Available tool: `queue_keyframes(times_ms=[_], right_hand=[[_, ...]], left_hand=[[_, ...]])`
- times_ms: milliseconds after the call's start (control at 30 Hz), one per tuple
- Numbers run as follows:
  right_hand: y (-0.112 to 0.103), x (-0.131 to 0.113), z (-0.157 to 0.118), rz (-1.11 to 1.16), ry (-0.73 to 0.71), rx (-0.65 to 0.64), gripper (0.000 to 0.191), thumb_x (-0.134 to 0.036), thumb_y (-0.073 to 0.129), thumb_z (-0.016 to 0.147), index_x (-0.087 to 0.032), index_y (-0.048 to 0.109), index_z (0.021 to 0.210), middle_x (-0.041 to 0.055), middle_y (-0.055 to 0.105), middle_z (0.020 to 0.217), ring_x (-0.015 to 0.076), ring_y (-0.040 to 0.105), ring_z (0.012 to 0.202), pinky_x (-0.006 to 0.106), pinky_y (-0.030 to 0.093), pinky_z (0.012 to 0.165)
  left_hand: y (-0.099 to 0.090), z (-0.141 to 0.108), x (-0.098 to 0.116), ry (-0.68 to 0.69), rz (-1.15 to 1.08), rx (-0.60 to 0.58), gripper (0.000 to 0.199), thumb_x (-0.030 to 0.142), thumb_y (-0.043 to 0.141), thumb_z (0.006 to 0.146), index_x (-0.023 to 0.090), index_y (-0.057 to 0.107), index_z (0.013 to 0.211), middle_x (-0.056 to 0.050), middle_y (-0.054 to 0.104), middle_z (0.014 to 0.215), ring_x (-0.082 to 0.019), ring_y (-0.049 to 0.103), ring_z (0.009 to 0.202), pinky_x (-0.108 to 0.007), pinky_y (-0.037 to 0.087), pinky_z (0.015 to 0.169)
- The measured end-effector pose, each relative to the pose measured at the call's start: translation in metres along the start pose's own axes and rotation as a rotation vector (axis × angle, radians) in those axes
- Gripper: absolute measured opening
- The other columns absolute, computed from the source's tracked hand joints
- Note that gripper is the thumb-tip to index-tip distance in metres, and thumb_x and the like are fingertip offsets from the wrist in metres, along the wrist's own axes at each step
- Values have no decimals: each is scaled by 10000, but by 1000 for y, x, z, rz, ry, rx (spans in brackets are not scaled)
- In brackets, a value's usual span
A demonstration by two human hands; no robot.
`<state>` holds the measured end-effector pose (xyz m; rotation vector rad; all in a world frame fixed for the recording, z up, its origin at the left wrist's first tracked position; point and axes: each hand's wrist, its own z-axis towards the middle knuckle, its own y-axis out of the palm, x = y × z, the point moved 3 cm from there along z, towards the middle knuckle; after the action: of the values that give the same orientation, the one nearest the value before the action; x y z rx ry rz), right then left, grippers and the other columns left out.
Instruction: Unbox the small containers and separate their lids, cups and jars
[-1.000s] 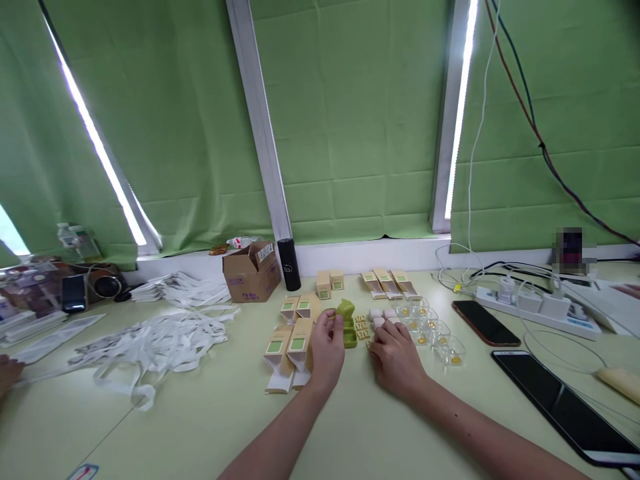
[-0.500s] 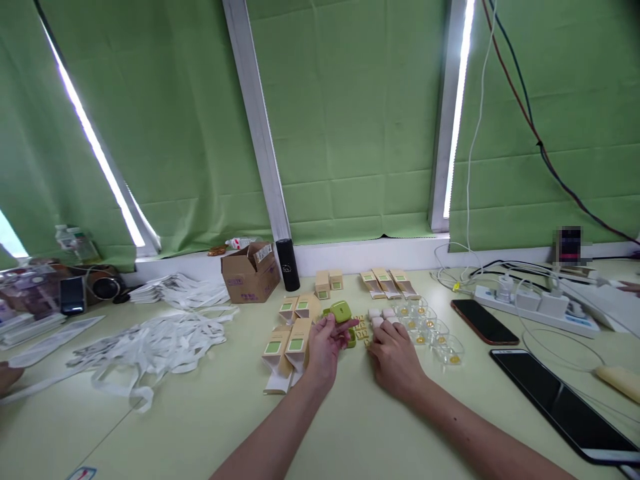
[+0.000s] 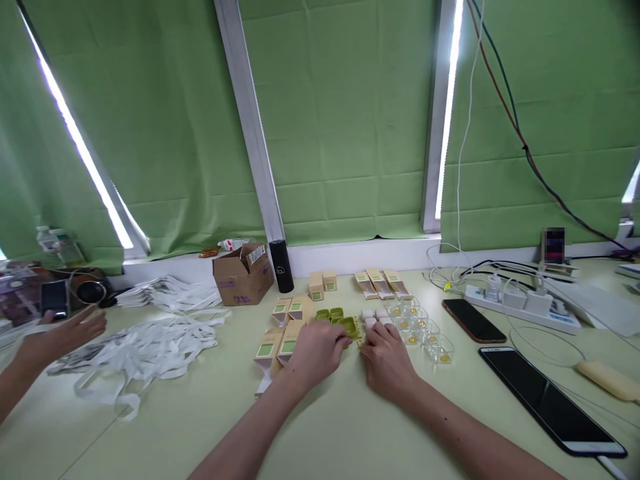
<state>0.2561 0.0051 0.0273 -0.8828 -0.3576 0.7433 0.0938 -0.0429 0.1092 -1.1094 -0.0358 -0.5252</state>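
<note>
My left hand (image 3: 320, 352) is closed, its fingertips pinching the near edge of a small olive-green case (image 3: 351, 327) whose hollow side faces up. Behind it sit more green cases (image 3: 330, 315). My right hand (image 3: 389, 360) has its fingers curled down at the tabletop beside small yellow pieces (image 3: 359, 321); whatever the fingertips touch is hidden. Pale pinkish-white blocks (image 3: 369, 313) stand just beyond its knuckles. Clear round-cornered containers with yellow bits inside (image 3: 421, 325) lie to its right. Cardboard boxes with green labels (image 3: 267, 350) are left of my left hand.
Another person's hand (image 3: 67, 337) reaches over white straps (image 3: 150, 350) at left. An open carton (image 3: 244, 277) and a black cylinder (image 3: 282, 267) stand at the back. Phones (image 3: 473, 321), a tablet-like device (image 3: 550, 400) and a power strip (image 3: 520, 307) with cables occupy the right.
My left hand has turned palm down and lowered the green case to the table. My right hand stays nearly in place. The other person's hand has come further into view at left.
</note>
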Motion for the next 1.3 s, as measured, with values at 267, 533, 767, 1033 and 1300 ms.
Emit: queue_keyframes(times_ms=[267,533,767,1033,1300], right_hand=[[-1,0,0,-26,-15,-19,103,-106,702,682,-200,721,718,84,651,854,257,486,972,397,312,862],[2,1,0,-30,-25,-17,105,-100,693,707,-203,713,717,79,648,843,248,492,947,394,306,851],[3,1,1,-43,-15,-25,107,-102,697,703,-207,713,716,77,651,857,252,485,960,398,313,862],[1,0,0,-23,-19,2,120,-81,686,665,-196,688,698,76,646,843,249,490,945,390,307,848],[-12,1,-4,56,-46,146,120,-86,648,749,-189,653,687,55,604,755,219,481,852,371,306,810]], left_hand=[[26,-31,-11,-54,111,-235,316,233,618,875,226,644,560,-67,657,602,-206,576,564,-314,341,603],[30,-32,-11,-107,82,-173,315,242,653,863,213,637,551,-58,646,584,-196,578,553,-308,348,599],[34,-33,-17,-117,64,-151,287,248,673,852,220,649,568,-59,638,575,-204,580,557,-308,359,599],[35,-33,-16,-132,138,-202,263,243,620,878,239,716,633,-96,702,652,-248,620,598,-334,391,629],[33,-34,-17,-159,91,-181,225,232,642,866,243,740,663,-88,712,657,-254,638,612,-341,404,656]])
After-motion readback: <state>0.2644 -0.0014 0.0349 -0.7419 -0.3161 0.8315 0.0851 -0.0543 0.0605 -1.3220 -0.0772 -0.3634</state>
